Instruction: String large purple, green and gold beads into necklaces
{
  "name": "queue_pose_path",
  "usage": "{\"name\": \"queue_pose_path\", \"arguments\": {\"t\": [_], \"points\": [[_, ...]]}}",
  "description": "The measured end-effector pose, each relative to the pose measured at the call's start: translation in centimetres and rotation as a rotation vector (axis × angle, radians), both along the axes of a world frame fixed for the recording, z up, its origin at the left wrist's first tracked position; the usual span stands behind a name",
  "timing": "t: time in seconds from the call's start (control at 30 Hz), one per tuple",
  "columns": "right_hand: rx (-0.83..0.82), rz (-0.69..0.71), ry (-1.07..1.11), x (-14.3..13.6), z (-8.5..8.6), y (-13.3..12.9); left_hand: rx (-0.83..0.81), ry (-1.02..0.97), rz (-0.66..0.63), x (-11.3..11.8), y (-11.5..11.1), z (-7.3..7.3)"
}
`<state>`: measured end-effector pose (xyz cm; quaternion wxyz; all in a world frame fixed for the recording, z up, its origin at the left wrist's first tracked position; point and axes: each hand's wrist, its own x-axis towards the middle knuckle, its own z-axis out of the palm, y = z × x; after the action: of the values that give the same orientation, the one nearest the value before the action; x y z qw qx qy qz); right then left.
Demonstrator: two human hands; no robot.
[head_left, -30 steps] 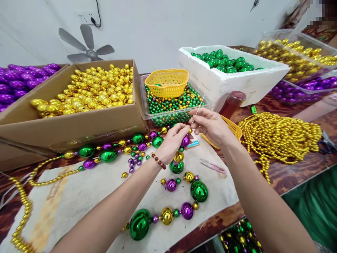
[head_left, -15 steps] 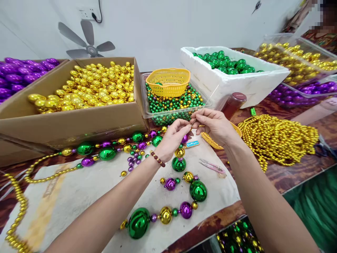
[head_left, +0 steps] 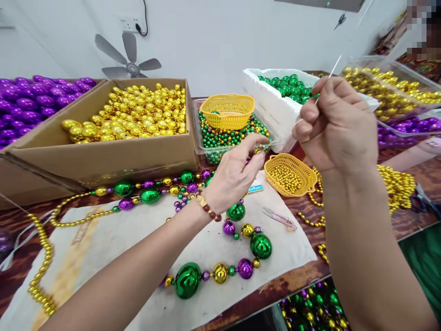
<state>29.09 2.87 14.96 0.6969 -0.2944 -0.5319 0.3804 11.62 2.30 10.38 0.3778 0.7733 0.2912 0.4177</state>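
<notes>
My left hand (head_left: 236, 172) is closed, thumb and forefinger pinching a small gold bead (head_left: 258, 150) above the cloth. Below it, a string of large beads (head_left: 220, 273) in green, gold and purple curves across the white cloth (head_left: 134, 250); whether it joins the pinched bead is hidden by my hand. My right hand (head_left: 339, 122) is raised on the right, fingers curled around a thin pale thread (head_left: 335, 65) that sticks up past the knuckles. A pink thread snipper (head_left: 279, 218) lies on the cloth. A finished-looking bead strand (head_left: 149, 195) runs behind my left forearm.
Along the back stand a cardboard box of gold beads (head_left: 144, 151), a clear tub of small beads (head_left: 215, 157) topped by a yellow basket (head_left: 227, 120), and a white foam box (head_left: 267, 108). A small yellow basket (head_left: 305, 177) holds gold beads. Scissors (head_left: 425, 200) lie at right.
My right hand has drawn up and right, away from my left hand, with the thread. My left hand has moved slightly up and right. The view has shifted a little.
</notes>
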Motion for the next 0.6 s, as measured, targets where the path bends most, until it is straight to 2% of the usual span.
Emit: {"name": "queue_pose_path", "arguments": {"t": [0.1,0.2,0.27,0.43,0.5,0.6], "points": [[0.029,-0.060,0.013,-0.6,0.6,-0.4,-0.056,0.053,0.035,-2.2,-1.1,-1.0],[-0.030,-0.056,0.007,-2.3,-0.1,-0.5,-0.208,0.031,0.125,-4.9,-2.2,-3.2],[-0.103,0.022,0.004,-4.1,-1.1,-0.4,-0.284,-0.026,0.209,-6.7,-2.9,-5.0],[-0.259,0.391,-0.031,-9.0,-3.3,-0.6,-0.456,-0.205,0.400,-10.9,-4.9,-9.3],[-0.284,0.471,-0.057,-10.5,-3.8,-0.8,-0.472,-0.188,0.447,-12.3,-5.9,-10.2],[-0.290,0.442,-0.073,-12.0,-4.2,-0.8,-0.444,-0.118,0.474,-13.9,-7.4,-10.6]]}}
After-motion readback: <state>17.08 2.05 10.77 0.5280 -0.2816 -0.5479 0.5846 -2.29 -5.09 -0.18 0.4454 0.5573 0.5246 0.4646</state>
